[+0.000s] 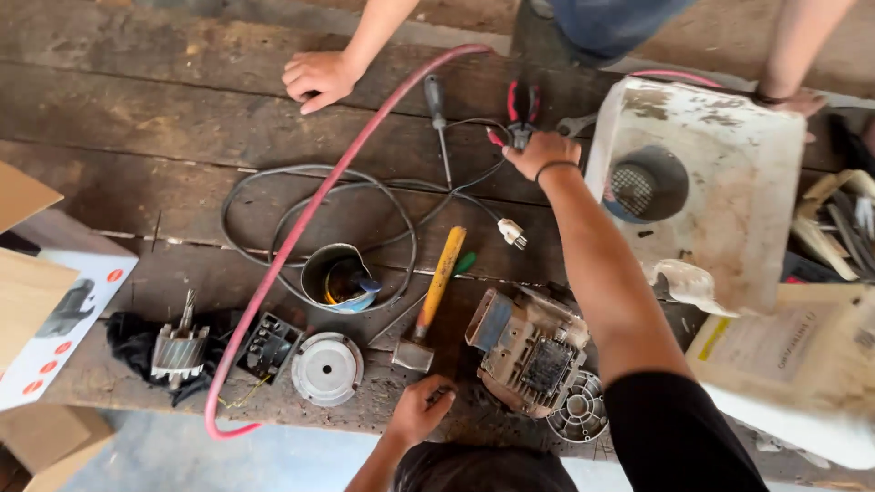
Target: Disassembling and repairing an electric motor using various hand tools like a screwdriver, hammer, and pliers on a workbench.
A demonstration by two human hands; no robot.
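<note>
My right hand (541,153) reaches across the wooden bench (137,137) and closes on the head of red-handled pliers (522,102), beside a black cable ending in a white plug (513,234). My left hand (420,410) rests at the near bench edge with its fingers curled. It sits just below the metal head of a yellow-handled hammer (439,284) and left of a grimy electric motor housing (529,351). Whether it holds a small part is unclear.
Another person stands opposite, one hand (318,78) on the bench, the other (795,98) on a dirty white casing (711,210). A red hose (301,228), screwdriver (438,117), tin can (335,278), rotor (180,347), round white cap (326,368), fan cover (581,411) and cardboard boxes (36,301) lie about.
</note>
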